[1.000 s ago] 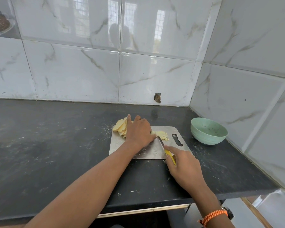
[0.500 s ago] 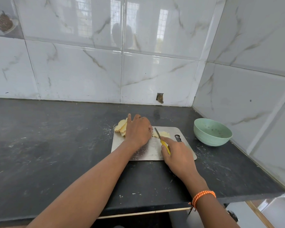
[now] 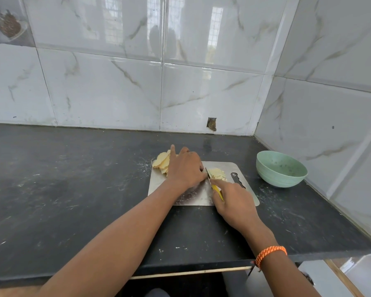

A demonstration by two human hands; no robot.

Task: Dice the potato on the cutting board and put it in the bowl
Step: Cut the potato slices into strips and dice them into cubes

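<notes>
Dark stone counter meets glossy marble-look wall tiles at a corner; all work sits on the counter near that corner.

Left hand: palm down on the board, fingers curled over potato, pressing it in place. What lies under the palm is hidden. Index finger extends toward 12 o'clock.

Right hand: at 5 o'clock from the left hand, fingers wrapped round the yellow handle of the knife. The blade points toward 11 o'clock and its tip lies just beside the left hand's knuckles, touching the diced potato. An orange cord band circles the right wrist.

Potato, two groups:
- Slices, a fanned stack at 9 to 10 o'clock of the left hand, overhanging the board's far left corner.
- Diced potato, a small pale heap at 3 o'clock of the left hand, on the board.

Board: flat, metallic, rounded corners, with a handle slot at 3 o'clock of the dice.

Bowl: pale green, upright, at 3 o'clock of the board, apart from it and near the right wall. No potato is visible in it; small dark specks mark its inner wall.
</notes>
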